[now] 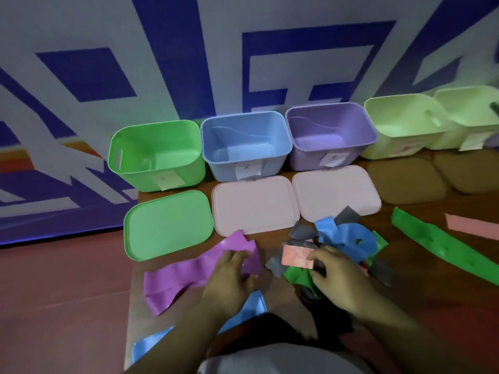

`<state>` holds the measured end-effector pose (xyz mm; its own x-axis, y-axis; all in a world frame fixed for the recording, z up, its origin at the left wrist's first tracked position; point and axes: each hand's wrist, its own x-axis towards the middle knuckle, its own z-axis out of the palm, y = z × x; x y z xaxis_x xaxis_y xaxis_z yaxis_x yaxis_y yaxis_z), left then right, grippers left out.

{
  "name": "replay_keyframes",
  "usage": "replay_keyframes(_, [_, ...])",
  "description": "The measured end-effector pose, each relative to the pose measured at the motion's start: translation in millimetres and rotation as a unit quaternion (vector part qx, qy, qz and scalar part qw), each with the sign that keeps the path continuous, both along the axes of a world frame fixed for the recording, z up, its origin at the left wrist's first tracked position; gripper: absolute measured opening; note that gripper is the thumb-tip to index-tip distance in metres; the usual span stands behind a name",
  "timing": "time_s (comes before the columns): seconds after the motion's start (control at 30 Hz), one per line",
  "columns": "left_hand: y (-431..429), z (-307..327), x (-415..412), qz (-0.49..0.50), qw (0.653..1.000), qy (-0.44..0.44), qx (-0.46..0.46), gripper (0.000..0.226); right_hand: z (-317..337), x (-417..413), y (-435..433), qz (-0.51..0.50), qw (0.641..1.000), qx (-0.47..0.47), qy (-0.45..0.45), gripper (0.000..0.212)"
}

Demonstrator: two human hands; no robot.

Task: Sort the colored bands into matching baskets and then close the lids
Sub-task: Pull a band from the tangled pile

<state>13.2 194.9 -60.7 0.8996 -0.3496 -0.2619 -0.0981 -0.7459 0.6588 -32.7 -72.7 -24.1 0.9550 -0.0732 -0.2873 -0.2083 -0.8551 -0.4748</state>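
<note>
Here left hand (232,276) grips one end of purple band (183,271); right hand (337,279) pinches pink band (295,259).

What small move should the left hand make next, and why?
Probably lift the purple band toward the purple basket: the left hand holds that band, and the matching basket stands open and looks empty.
</note>
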Motion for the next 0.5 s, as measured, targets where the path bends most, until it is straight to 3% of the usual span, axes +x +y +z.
replay_keyframes(0.3, [-71, -5, 5, -0.034, 0.998, 0.053, -0.01, 0.052, -7, -11, -45, -0.001, 1.0, 0.02, 0.018, 0.028])
replay_keyframes(0.5, [-101, -16, 14, 0.022, 0.996, 0.084, -0.024, 0.037, -18, 4, -43, 0.007, 0.997, 0.064, 0.045, 0.024])
